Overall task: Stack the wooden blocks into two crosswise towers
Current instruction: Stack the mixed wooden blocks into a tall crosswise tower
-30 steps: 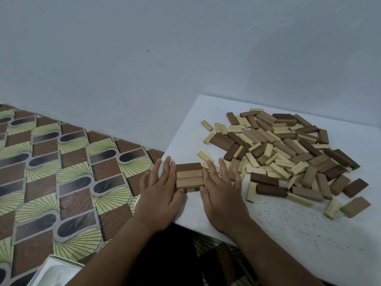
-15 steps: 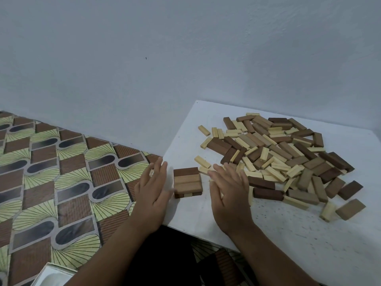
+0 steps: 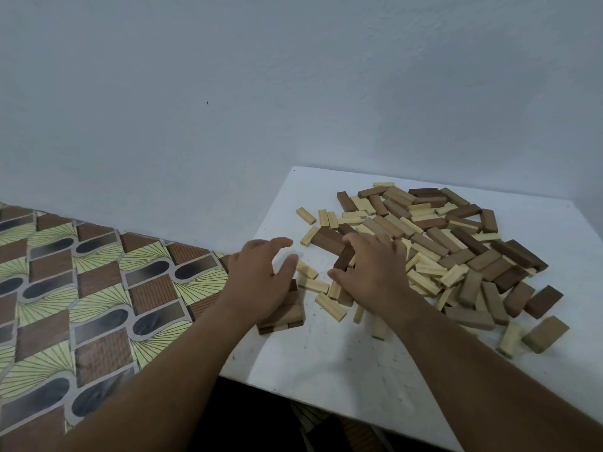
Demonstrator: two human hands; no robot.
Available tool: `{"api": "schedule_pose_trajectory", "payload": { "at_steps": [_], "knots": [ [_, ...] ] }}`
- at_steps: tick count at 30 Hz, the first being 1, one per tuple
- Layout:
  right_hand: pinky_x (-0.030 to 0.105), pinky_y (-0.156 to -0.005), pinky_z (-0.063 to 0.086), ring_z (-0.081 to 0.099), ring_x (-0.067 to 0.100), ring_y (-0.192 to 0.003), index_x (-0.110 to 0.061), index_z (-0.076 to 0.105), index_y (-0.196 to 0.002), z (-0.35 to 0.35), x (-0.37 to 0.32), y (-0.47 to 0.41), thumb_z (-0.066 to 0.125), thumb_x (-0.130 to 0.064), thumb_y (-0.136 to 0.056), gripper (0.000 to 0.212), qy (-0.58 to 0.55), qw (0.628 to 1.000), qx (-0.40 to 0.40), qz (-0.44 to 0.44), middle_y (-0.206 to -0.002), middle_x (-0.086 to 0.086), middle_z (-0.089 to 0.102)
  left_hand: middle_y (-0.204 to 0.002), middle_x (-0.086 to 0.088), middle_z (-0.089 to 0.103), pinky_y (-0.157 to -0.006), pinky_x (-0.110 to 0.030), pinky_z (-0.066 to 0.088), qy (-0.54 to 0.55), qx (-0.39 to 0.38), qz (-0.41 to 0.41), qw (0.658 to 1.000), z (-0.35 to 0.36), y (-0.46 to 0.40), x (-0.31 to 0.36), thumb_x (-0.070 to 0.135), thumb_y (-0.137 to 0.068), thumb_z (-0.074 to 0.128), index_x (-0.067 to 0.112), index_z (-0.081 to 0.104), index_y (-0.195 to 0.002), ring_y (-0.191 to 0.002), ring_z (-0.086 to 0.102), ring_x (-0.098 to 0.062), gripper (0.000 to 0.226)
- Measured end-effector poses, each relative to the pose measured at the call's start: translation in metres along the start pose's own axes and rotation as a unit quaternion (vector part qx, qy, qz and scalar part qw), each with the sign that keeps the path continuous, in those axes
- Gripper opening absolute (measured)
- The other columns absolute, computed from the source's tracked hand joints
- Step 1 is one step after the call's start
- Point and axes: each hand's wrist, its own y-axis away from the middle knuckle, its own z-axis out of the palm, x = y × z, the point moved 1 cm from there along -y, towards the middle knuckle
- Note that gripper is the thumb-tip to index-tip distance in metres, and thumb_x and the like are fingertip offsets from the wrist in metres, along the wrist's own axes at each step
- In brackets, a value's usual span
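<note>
A low stack (image 3: 284, 316) of brown and tan wooden blocks, two crosswise layers, stands near the left edge of the white table (image 3: 326, 363). My left hand (image 3: 261, 282) hovers over it with fingers loosely spread, holding nothing and hiding the stack's far part. A big loose pile of dark, tan and pale blocks (image 3: 450, 252) covers the table's middle and right. My right hand (image 3: 372, 269) reaches into the pile's near-left side. Its thumb and fingers curl round a tilted dark brown block (image 3: 342, 260).
Several pale thin blocks (image 3: 330, 306) lie scattered between the stack and the pile. A patterned floor (image 3: 98, 288) drops away just left of the table edge. A plain wall (image 3: 293, 93) rises behind. A tan block (image 3: 544, 334) lies apart at the right.
Both hands have left the sides of the stack. My right hand moved right into the pile and closed on a dark block. My left hand lifted above the stack.
</note>
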Motion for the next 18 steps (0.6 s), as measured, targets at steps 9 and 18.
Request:
{"api": "schedule_pose_trajectory", "payload": {
  "at_steps": [9,18],
  "knots": [
    [0.042,-0.102,0.029,0.037,0.021,-0.129,-0.032,0.066,-0.091,-0.01,0.002,-0.03,0.081,-0.062,-0.058,0.047,0.011,0.998,-0.065,0.026,-0.097,-0.008,0.061,-0.138,0.017,0.049,-0.103,-0.042,0.023,-0.151,-0.128,0.111,0.974,0.034,-0.068,0.022,0.014,-0.089,0.054,0.033,0.048,-0.132,-0.138,0.025,-0.02,0.048],
    [0.037,-0.097,0.03,0.054,0.019,-0.112,-0.034,0.066,-0.087,-0.015,0.011,-0.034,0.073,-0.049,-0.067,0.026,-0.044,0.998,-0.042,-0.012,-0.078,-0.013,0.063,-0.1,0.018,0.06,-0.081,-0.037,0.025,-0.278,-0.175,0.198,0.924,0.053,-0.1,0.033,0.013,-0.083,0.053,0.048,0.049,-0.117,-0.107,0.043,-0.017,0.049]
  ]
}}
